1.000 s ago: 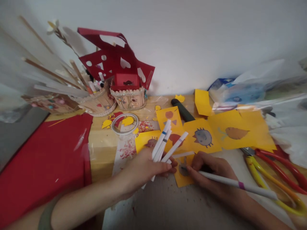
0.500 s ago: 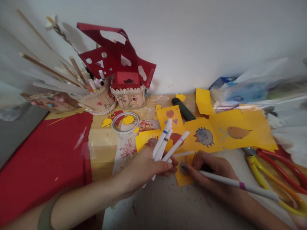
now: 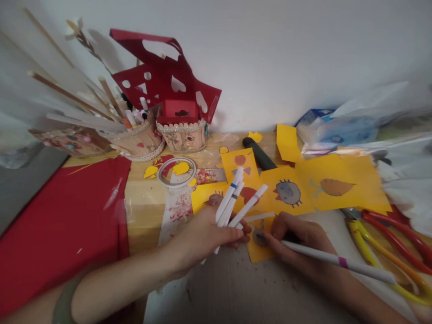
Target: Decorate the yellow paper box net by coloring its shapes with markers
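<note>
Several white marker pens (image 3: pixel 232 202) with blue, grey and purple bands stick up out of my left hand (image 3: pixel 209 234), which is closed around them. My right hand (image 3: pixel 300 238) grips another white marker (image 3: pixel 320 254) with a purple band, its tip down at a small yellow card (image 3: pixel 254 257). On that card is a dark round drawing (image 3: pixel 259 237), partly behind my right fingers. Just beyond lie yellow cards with coloured figures: a grey-blue spiky round one (image 3: pixel 288 193), a brown leaf-like shape (image 3: pixel 337 186) and a red shape (image 3: pixel 249 196) half hidden by the pens.
Scissors with red handles (image 3: pixel 398 234) and a yellow-handled pair (image 3: pixel 364 243) lie at the right. A tape roll (image 3: pixel 177 173) sits near yellow cut-outs. Red sheets (image 3: pixel 67 234) cover the left. Wooden-sided baskets (image 3: pixel 184 137) stand against the wall, beside a dark green tube (image 3: pixel 259 155).
The view has shifted very slightly. Both hands keep their places and grips, and the marker tip stays at the small yellow card.
</note>
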